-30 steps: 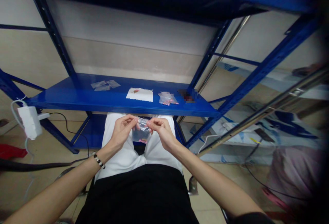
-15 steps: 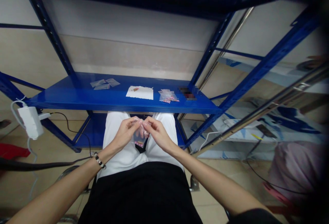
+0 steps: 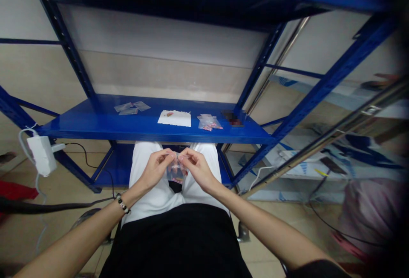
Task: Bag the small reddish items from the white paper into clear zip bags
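Observation:
Over my lap, my left hand (image 3: 160,162) and my right hand (image 3: 195,164) pinch the top edge of a small clear zip bag (image 3: 173,173) between thumbs and fingers. Small pink pieces lie at the bottom of this bag. In front, on the blue shelf (image 3: 140,131), rests a white sheet of paper (image 3: 180,121) with a small reddish-gold item (image 3: 169,114) on it. To its right are filled clear bags (image 3: 209,121) of pink pieces. Flat clear bags (image 3: 131,108) lie farther left.
A dark blurred object (image 3: 234,118) sits at the shelf's right end. Blue rack posts (image 3: 76,61) frame both sides, with an upper shelf overhead. A white power strip (image 3: 41,155) hangs at the left. At the far right, part of a person (image 3: 367,212) shows.
Both hands stay on the bag, which now hangs wider and more squarely between them. The whole view has shifted slightly downward in the frame.

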Motion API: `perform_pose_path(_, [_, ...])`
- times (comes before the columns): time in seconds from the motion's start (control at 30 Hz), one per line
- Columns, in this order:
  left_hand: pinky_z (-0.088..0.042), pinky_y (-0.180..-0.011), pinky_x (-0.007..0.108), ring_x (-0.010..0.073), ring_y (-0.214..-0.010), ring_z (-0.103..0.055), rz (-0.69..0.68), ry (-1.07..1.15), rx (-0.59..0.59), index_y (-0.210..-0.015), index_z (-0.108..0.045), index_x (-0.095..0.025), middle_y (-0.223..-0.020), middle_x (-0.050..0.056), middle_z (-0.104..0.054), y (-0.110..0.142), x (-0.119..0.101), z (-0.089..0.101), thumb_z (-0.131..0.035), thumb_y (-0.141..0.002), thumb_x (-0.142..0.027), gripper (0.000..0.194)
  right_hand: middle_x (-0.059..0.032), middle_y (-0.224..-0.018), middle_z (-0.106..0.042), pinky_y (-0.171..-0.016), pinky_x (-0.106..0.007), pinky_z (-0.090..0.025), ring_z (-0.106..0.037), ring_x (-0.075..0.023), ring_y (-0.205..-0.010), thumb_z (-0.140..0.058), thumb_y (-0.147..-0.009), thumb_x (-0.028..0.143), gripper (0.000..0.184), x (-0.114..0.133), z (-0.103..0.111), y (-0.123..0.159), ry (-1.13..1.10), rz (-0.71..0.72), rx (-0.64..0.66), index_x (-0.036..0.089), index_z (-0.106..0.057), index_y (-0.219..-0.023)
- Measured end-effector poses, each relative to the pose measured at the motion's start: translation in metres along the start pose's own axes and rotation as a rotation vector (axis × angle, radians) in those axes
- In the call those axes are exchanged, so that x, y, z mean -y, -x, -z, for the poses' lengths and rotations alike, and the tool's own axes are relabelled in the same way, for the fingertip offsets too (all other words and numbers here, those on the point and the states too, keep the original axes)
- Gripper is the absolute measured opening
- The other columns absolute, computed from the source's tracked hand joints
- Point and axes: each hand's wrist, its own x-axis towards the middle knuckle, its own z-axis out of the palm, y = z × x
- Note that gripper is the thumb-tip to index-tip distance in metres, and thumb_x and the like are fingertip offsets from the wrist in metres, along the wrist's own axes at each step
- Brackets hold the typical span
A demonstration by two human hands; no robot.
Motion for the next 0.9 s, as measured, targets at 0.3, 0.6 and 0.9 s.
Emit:
perform_pose_path(0.3, [-0.041, -0.06, 0.025, 0.0164, -0.063, -0.058, -0.043, -0.188, 0.097, -0.079, -0.073, -0.016, -0.068, 0.005, -0.068, -0.002, -0.003, 0.001, -0.053, -0.093, -0.042, 0.035, 0.0013, -0.055, -0.057, -0.05, -0.023, -0.037, -0.049, -0.0109, -0.049, -0.072, -0.079, 0.042, 0.03, -0.003, 0.037, -0.015, 0.059, -0.017, 0.105, 0.015, -0.064, -0.07])
perform_pose_path(0.6, [-0.033, -0.06, 0.026, 0.0138, -0.058, -0.051, -0.269, -0.638, 0.262, -0.063, -0.057, -0.018, -0.061, 0.001, -0.057, 0.008, 0.02, -0.01, -0.045, -0.095, -0.025, 0.035, 0.0001, -0.059, -0.062, -0.037, -0.019, -0.039, -0.055, -0.0123, -0.044, -0.052, -0.086, 0.023, 0.019, -0.018, 0.038, -0.009, 0.315, -0.094, 0.219, 0.017, -0.066, -0.075])
perform_pose_path(0.9, [-0.024, -0.051, 0.027, 0.0107, -0.044, -0.043, -0.472, -0.764, 0.207, -0.057, -0.044, -0.02, -0.049, -0.003, -0.047, 0.026, 0.004, -0.022, -0.048, -0.085, -0.011, 0.03, -0.0018, -0.054, -0.061, -0.043, -0.021, -0.043, -0.056, -0.0134, -0.046, -0.061, -0.084, 0.043, 0.033, 0.009, 0.107, -0.06, 0.325, 0.104, -0.016, 0.014, -0.063, -0.071])
